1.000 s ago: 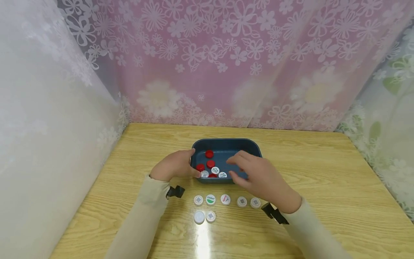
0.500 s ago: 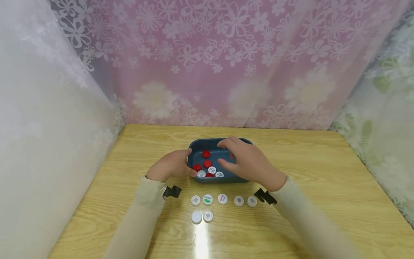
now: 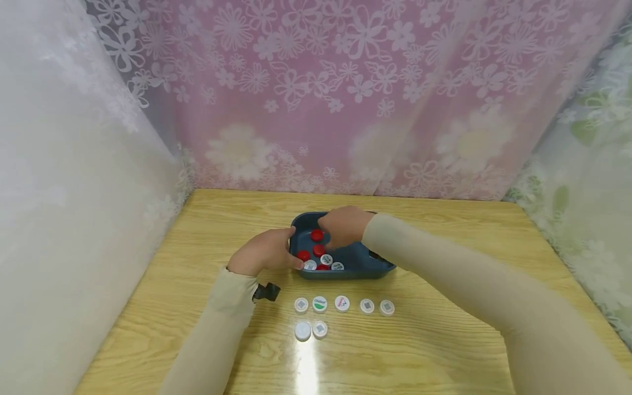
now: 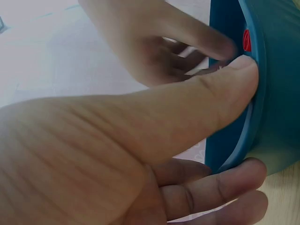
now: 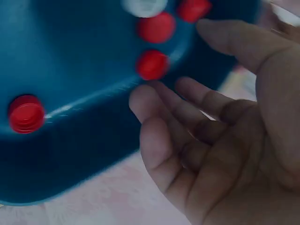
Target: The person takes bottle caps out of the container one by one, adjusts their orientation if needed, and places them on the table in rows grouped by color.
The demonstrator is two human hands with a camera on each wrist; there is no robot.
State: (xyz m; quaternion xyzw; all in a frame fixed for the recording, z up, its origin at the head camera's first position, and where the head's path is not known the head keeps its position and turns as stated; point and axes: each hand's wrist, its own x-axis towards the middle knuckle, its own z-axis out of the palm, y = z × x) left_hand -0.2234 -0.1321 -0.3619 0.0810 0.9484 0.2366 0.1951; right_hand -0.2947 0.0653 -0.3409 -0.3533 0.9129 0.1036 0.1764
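Observation:
My left hand (image 3: 261, 252) grips the left end of a dark blue tray (image 3: 362, 258), its thumb on the rim in the left wrist view. Inside, towards the left, lie several bottle caps, among them a red cap (image 3: 317, 235), another red cap (image 3: 319, 250) and a white printed cap (image 3: 326, 259). My right hand (image 3: 343, 225) is inside the tray just right of these caps. In the right wrist view its fingers are loosely bent and hold nothing. That view also shows a red cap (image 5: 26, 114) apart from the others, which the head view hides.
In front of the tray, a row of white caps lies on the wooden table (image 3: 469, 258), including one with a green print (image 3: 320, 304). Two white caps lie nearer me, one of them a plain cap (image 3: 303, 331). Flowered curtains (image 3: 345, 109) hang behind and at the sides.
My right hand has moved left and away from me across the tray, and its forearm now crosses the right end. My left hand keeps its grip on the tray.

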